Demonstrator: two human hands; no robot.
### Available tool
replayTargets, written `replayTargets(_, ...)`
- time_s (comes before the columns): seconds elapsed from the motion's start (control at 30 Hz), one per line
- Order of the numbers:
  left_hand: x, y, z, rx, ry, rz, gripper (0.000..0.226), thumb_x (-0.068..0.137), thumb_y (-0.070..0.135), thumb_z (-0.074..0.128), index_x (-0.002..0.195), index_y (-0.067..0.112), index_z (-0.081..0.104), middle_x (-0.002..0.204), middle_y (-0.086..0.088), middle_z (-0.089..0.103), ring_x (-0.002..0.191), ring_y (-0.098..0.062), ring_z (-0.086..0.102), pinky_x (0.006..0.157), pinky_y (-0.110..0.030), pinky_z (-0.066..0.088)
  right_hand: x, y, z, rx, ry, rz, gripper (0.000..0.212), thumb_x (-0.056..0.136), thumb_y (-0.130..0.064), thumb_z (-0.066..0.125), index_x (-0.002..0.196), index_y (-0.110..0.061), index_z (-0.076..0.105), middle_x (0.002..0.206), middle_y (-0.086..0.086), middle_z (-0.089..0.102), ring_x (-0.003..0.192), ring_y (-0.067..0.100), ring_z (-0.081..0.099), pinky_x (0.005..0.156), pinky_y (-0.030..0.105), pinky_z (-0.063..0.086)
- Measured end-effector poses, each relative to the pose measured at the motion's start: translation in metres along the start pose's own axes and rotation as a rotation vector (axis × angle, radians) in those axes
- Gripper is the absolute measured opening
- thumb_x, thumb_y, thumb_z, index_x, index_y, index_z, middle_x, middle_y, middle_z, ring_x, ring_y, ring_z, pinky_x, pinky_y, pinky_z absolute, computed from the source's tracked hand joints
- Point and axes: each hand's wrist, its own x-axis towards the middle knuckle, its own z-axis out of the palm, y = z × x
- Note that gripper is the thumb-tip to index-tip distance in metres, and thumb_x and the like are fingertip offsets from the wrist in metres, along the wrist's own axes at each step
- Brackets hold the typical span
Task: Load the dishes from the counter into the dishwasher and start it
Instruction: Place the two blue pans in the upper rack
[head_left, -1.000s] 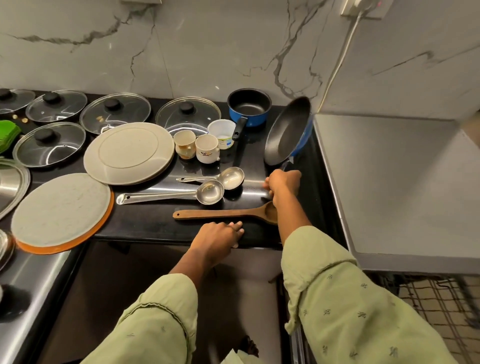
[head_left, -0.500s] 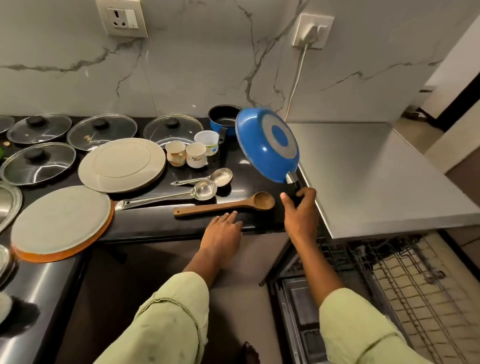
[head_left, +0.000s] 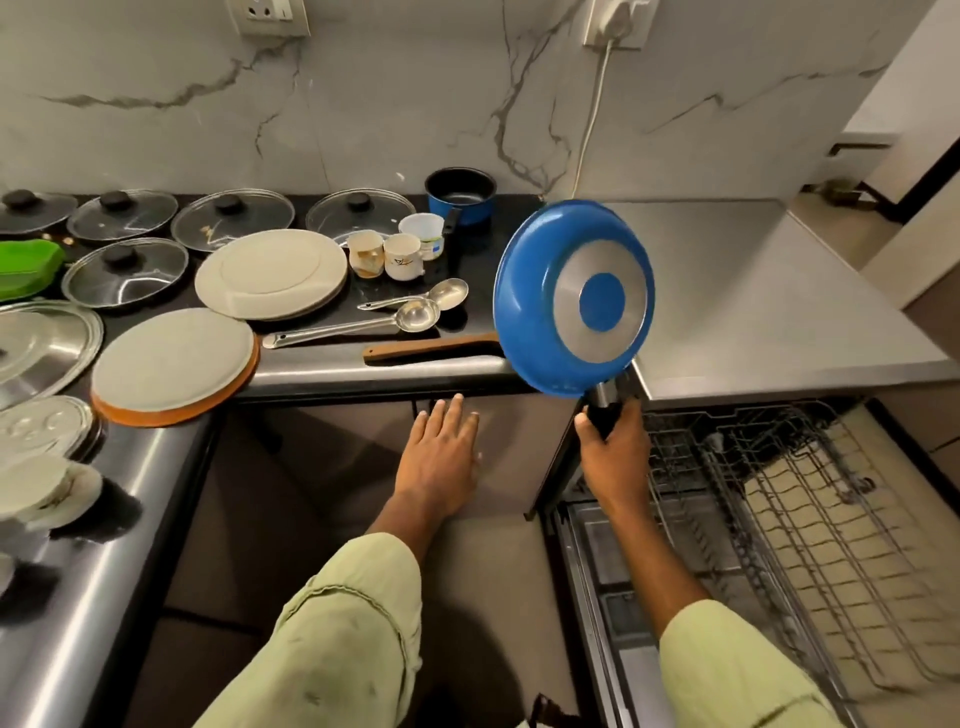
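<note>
Blue frying pan (head_left: 571, 296), centre of frame: gripped by its black handle in the clenched right hand (head_left: 613, 447), handle down, long axis near vertical, underside turned to the camera, above the left corner of the open dishwasher rack (head_left: 779, 467). Left hand (head_left: 441, 457), lower centre: laid flat, fingers straight, seemingly against the cabinet front under the counter (head_left: 322, 366) edge. Behind the pan a wooden spoon (head_left: 431, 347) is partly hidden; two steel ladles (head_left: 415, 314) and a blue saucepan (head_left: 460, 195) are set further back.

Veined marble wall (head_left: 415, 93) w/ two sockets (head_left: 270, 18) — steel worktop (head_left: 769, 291) at rt.
</note>
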Motion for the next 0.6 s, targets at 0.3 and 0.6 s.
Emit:
replayTargets(0.3, -0.043, 0.078, 0.022, 0.026, 0.013, -0.083, 0.061, 0.106, 0.033, 0.035, 0.159, 0.018, 0.011, 0.166, -0.010, -0.002, 0.153, -0.029, -0.003, 0.123, -0.043, -0.001, -0.024, 0.058, -0.071, -0.182, -0.206, -0.018, 0.028, 0.085, -0.012, 0.072, 0.111, -0.006, 0.063, 0.108, 0.012, 0.064, 0.103, 0.031, 0.061, 0.087, 0.036, 0.048)
replayTargets(0.6, -0.116, 0.171, 0.069, 0.034, -0.075, -0.182, 0.067, 0.106, 0.036, 0.035, 0.159, 0.021, -0.003, 0.165, -0.008, -0.014, 0.151, -0.030, -0.012, 0.119, -0.044, -0.008, -0.057, 0.118, -0.145, -0.205, -0.319, 0.001, 0.034, 0.087, -0.002, 0.067, 0.120, -0.004, 0.060, 0.114, 0.012, 0.064, 0.106, 0.028, 0.060, 0.082, 0.026, 0.041)
